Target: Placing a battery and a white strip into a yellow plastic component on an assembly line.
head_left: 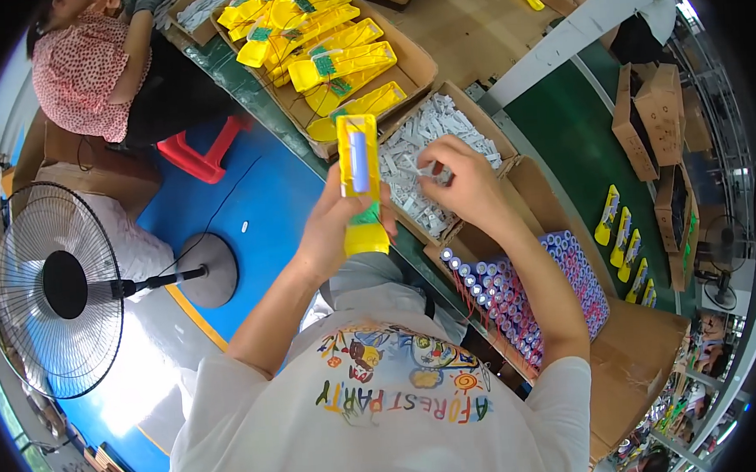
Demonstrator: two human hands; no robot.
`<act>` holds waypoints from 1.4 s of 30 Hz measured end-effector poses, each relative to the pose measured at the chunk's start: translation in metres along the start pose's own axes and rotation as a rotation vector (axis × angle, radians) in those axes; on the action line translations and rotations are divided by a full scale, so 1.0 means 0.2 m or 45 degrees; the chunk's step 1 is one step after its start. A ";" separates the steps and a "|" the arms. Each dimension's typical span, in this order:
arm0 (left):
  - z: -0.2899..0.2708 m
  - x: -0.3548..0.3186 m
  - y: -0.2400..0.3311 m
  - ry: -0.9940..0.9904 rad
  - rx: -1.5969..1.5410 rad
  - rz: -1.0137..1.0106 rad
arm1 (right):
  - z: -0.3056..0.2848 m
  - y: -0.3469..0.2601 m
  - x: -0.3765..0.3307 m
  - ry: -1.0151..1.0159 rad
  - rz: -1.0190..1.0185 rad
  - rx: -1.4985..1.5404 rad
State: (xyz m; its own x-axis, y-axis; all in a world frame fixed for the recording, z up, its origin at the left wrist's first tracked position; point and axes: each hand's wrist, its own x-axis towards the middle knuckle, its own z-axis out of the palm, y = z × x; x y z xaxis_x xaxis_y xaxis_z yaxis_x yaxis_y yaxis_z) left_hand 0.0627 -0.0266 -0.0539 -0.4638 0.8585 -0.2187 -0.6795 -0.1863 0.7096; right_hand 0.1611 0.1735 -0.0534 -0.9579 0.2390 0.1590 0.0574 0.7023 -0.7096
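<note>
My left hand (330, 230) is closed round a yellow plastic housing (365, 232), held upright in front of my body. A purple-blue cylindrical battery (359, 161) lies in the housing's upper part, and a green circuit board (365, 214) shows below it. My right hand (463, 183) is over a cardboard box (500, 135) of small white plastic pieces (407, 143). Its thumb and fingertips are curled together in a pinch. What they hold, if anything, cannot be told from the white pieces behind.
A carton (424, 64) of yellow housings with green boards stands beyond. Right of me, many batteries (562, 268) stand packed in a box. Several yellow housings (625, 242) lie on the green surface. A floor fan (65, 285), a red stool (196, 156) and a seated person (91, 76) are left.
</note>
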 end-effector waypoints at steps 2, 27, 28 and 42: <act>0.01 0.01 -0.03 -0.029 -0.003 -0.091 | -0.04 -0.06 -0.03 0.095 0.031 -0.024; 0.21 0.05 -0.19 -0.019 -0.091 -0.006 | -0.11 -0.10 -0.16 0.387 0.201 0.343; 0.21 0.05 -0.19 -0.021 -0.093 -0.006 | -0.14 -0.09 -0.17 0.235 0.369 0.348; 0.15 0.10 -0.18 -0.350 0.547 0.035 | -0.19 -0.09 -0.11 0.235 0.454 0.404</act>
State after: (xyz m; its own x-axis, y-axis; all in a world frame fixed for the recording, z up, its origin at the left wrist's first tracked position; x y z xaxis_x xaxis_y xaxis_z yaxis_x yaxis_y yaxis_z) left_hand 0.0946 0.0121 -0.0636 -0.2719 0.9609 -0.0528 -0.3474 -0.0468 0.9366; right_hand 0.1918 0.1806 -0.0190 -0.8267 0.5616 -0.0328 0.2563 0.3242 -0.9106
